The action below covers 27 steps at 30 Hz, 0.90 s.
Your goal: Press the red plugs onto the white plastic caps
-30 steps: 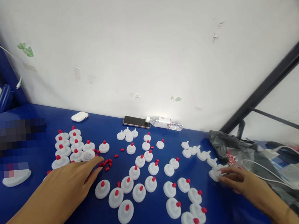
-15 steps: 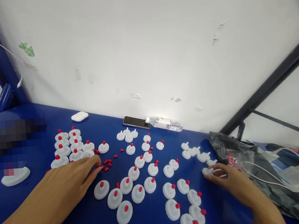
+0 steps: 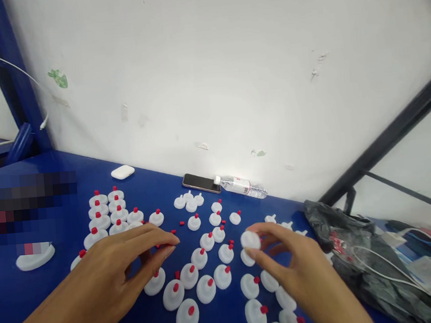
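Note:
My right hand pinches a white round plastic cap between thumb and fingers, raised over the blue table. My left hand is closed in a pinch, its thumb and fingertips together near the table's middle; whatever lies between them is hidden. A few small loose red tips lie beyond the left fingertips. Around both hands stand several white caps with red tips on their spouts, such as a white cap between the hands. White caps with bare spouts are grouped farther back.
Along the wall lie a phone, a clear bottle and a white case. A dark plastic bag with cables on it covers the right side. A white oval object sits at far left.
My right hand has moved left from the bare-spout caps, carrying a white cap to the table's middle. My left hand has lifted from the loose red tips and shifted right. The view has tilted slightly.

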### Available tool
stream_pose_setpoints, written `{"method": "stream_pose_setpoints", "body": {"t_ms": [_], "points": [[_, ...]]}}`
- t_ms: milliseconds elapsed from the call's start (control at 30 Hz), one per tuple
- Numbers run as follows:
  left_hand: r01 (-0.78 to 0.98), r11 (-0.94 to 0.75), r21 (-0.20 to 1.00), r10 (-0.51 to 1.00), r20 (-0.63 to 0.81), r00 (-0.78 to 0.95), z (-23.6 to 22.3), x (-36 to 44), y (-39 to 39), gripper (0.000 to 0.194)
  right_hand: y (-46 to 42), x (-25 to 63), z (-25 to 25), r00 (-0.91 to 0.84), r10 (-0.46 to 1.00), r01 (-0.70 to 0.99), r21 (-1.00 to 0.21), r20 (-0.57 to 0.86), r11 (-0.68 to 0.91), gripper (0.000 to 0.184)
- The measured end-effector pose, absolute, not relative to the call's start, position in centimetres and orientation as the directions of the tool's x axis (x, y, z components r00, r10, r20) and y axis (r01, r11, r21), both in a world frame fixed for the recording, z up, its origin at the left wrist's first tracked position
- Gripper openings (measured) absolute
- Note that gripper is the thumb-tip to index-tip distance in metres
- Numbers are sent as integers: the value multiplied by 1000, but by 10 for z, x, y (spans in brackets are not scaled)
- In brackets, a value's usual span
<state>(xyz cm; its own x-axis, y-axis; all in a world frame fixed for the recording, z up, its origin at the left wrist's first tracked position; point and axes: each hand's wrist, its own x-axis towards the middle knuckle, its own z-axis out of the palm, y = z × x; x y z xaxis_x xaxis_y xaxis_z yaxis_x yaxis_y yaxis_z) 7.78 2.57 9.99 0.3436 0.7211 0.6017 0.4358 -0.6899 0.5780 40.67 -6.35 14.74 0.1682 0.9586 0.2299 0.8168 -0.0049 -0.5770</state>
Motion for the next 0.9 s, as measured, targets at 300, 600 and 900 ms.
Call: {"method": "stream_pose_setpoints", "body": {"t_ms": [300,600,900], "points": [[369,-630,684,770,487,412,90,82,14,26,-48,347,120,-213,930,824,-456,300,336,37],[337,-698,631,716,602,354,100,79,21,20,-49,327,105,-96,918,783,-540,385,308,36],[323,-752,575,653,584,482,86,79,15,28,-43,322,120,-286,854,779,-413,436,472,28]]}}
